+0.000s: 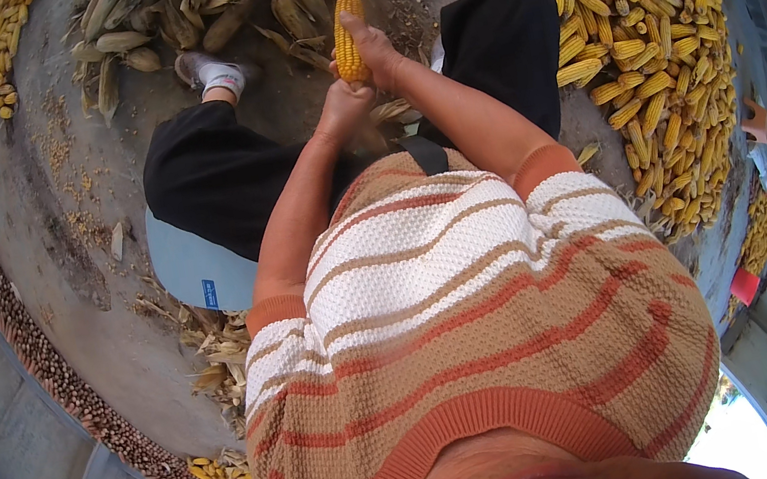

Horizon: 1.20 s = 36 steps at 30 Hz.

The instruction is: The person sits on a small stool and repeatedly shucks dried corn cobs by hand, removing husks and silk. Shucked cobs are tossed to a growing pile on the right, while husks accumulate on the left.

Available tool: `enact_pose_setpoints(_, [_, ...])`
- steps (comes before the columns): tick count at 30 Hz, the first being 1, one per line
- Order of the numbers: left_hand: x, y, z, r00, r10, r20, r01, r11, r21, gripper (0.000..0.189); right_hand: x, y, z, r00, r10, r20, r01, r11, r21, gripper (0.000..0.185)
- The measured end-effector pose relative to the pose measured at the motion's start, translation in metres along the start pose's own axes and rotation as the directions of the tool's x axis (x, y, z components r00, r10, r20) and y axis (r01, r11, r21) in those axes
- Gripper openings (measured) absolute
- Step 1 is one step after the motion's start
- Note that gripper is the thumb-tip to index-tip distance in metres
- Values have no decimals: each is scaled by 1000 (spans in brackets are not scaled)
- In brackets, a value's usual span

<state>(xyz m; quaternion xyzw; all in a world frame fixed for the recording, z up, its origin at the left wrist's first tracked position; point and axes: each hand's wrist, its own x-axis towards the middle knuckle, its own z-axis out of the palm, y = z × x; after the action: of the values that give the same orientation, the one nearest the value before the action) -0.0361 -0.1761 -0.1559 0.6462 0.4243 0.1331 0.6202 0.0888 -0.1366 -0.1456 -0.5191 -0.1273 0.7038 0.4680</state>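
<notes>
A bare yellow ear of corn [346, 44] stands tip forward between my two hands, out ahead of my knees. My right hand [376, 50] wraps its side, with the thumb laid along the kernels. Closed in a fist at the ear's lower end is my left hand [348, 107]; what its fingers pinch there is hidden. Pale husk leaves [393, 113] show just below the hands, partly blurred. Beyond them lies a heap of unhusked corn ears [225, 22] in dry husks.
A large pile of husked corn [655, 42] rises at my right. I sit on a light blue seat [193, 260], with loose husks [224, 357] behind it. Scattered kernels [65, 156] dot the concrete floor [75, 283] at left. More corn [6, 55] lies at the far left.
</notes>
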Motion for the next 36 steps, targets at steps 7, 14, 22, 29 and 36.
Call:
enact_pose_setpoints(7, [-3,-4,10,981,120,153,-158,951,265,26,10,-2,-17,960,220,173,-199,971,-131,62])
enact_pose_setpoints(14, [-3,-16,-6,995,-70,-73,55,979,-195,22,39,23,-49,950,271,-158,-250,958,141,55])
enact_pose_setpoints(22, [26,-38,-20,871,-314,-377,139,895,-425,29,56,41,-68,877,426,-223,-452,888,-79,42])
enact_pose_setpoints(29, [44,-60,-21,760,-423,-493,128,842,-525,39,104,-294,-67,602,-753,-264,769,636,-62,65])
enact_pose_setpoints(36, [61,-75,-37,604,-494,-625,72,815,-575,51,120,-317,-61,856,-515,38,488,783,-385,33])
